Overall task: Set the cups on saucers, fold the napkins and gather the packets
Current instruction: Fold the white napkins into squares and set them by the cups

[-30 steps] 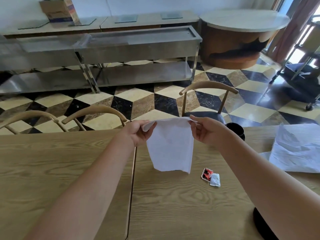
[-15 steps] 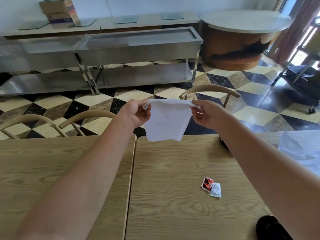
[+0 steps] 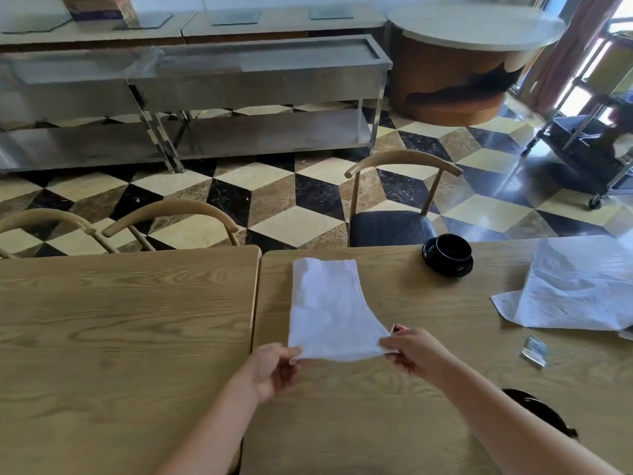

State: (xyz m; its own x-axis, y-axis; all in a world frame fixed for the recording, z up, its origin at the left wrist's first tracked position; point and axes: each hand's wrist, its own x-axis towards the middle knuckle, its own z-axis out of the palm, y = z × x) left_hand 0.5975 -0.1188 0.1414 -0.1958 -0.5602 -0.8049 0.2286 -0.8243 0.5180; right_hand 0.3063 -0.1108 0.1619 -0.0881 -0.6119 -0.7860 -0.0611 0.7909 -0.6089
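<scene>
It looked like a restaurant dining room: wooden tables (image 3: 130,320) pushed edge to edge, curved-back chairs (image 3: 394,200), a steel serving counter (image 3: 260,73) along the wall, polished cube-patterned marble floor (image 3: 274,193), and a service trolley (image 3: 596,142).

I see bare table (image 3: 120,337) wide open to my left. On the right, the black cup (image 3: 449,252) on its saucer, an unfolded napkin (image 3: 575,289) and a clear packet (image 3: 534,349) narrow the passage.
</scene>
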